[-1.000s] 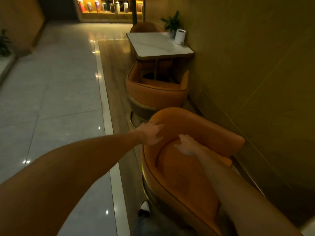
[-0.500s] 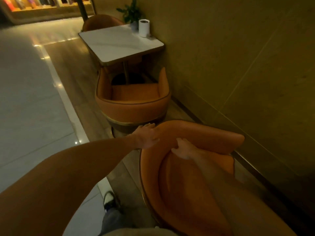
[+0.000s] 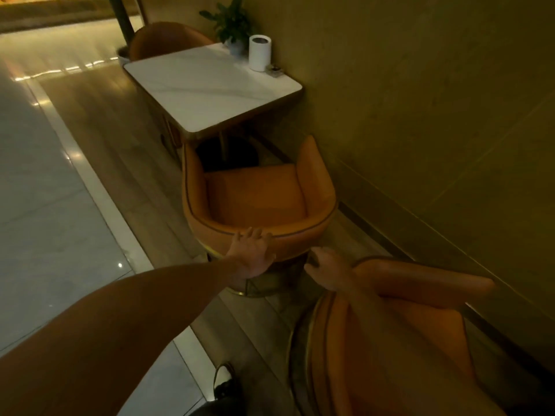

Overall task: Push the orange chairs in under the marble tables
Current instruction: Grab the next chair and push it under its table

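Observation:
An orange tub chair (image 3: 258, 199) stands in front of a white marble table (image 3: 207, 85), its seat facing the table and only its arm tips near the table edge. My left hand (image 3: 253, 253) rests flat on the top of this chair's backrest, fingers spread. My right hand (image 3: 326, 268) hovers just behind the backrest, fingers loosely curled, holding nothing. A second orange chair (image 3: 390, 331) sits at the lower right under my right forearm. A third orange chair (image 3: 168, 37) is behind the table.
A wall (image 3: 435, 115) runs along the right, close to both chairs. On the table's far corner stand a white cylinder (image 3: 259, 52) and a potted plant (image 3: 231, 22). Wooden flooring (image 3: 114, 139) borders shiny tiles (image 3: 39, 205) on the left. My shoe (image 3: 223, 382) shows below.
Both hands left the near chair's backrest. My left hand moved forward onto the backrest of the chair at the table; my right hand lifted off and reached toward it. The view shifted forward.

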